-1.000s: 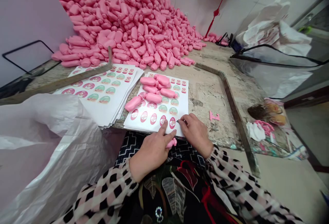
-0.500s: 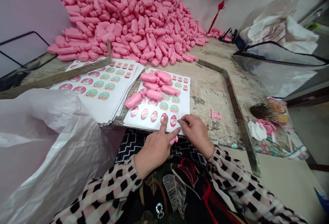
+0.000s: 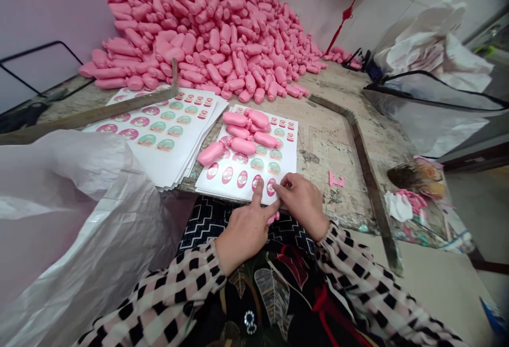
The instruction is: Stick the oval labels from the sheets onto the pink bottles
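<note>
A sticker sheet lies at the table's front edge, printed with pink ovals, green rounds and small red labels. On its far part rest several pink bottles. My left hand is at the front edge, index finger stretched onto the sheet. Its other fingers are curled around a pink bottle, of which only an end shows. With thumb and forefinger together, my right hand pinches the right edge of the corner oval sticker. The fingertips partly cover that edge.
A big heap of pink bottles fills the back. More sticker sheets are stacked at left under a metal bar. Another bar bounds the right side, near a small pink piece. A white sack stands front left.
The view has shifted slightly. The right fingertips have moved a little onto the corner sticker's edge; the left hand keeps its place on the sheet.
</note>
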`<state>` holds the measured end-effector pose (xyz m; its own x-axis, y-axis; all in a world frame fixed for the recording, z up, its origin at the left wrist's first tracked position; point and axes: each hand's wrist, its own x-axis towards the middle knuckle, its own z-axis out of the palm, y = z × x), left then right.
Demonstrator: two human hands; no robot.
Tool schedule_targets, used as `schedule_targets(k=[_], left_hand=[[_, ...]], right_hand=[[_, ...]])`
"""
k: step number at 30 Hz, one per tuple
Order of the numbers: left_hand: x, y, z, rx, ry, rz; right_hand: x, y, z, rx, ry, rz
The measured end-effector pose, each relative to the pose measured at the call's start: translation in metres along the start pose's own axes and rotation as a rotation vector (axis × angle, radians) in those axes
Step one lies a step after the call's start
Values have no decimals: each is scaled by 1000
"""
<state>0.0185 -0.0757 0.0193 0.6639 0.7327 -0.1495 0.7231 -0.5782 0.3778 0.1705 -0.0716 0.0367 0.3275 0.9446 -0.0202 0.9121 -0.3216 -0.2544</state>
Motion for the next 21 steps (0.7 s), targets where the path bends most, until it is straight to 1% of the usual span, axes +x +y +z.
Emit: schedule_targets(k=[4, 6, 10, 12, 14, 16, 18, 19, 21], left_hand=[[-1, 0, 0, -22, 0, -12], [-1, -1, 2, -40, 6, -9], [-1, -4, 5, -76, 12, 13], [-4, -6, 5, -117, 23, 31], [-8, -7, 3, -218, 53, 57], [-11, -7, -2, -421, 108, 74], [-11, -6, -8, -770, 132, 23], [-10, -6, -11, -997, 114, -33], [-6, -5, -17, -1489, 16, -184]], right_hand=[[-1, -9, -11, -93, 60, -122], [-1, -12, -17, -85, 96, -138], [2, -7, -28, 51, 154, -67], [5, 2, -28, 140, 142, -18], [6, 14, -25, 242, 125, 23], [5, 24, -21, 393, 126, 48], [1, 29, -17, 607, 124, 49], [-2, 28, -16, 720, 115, 44], [-12, 21, -16, 907, 71, 24]])
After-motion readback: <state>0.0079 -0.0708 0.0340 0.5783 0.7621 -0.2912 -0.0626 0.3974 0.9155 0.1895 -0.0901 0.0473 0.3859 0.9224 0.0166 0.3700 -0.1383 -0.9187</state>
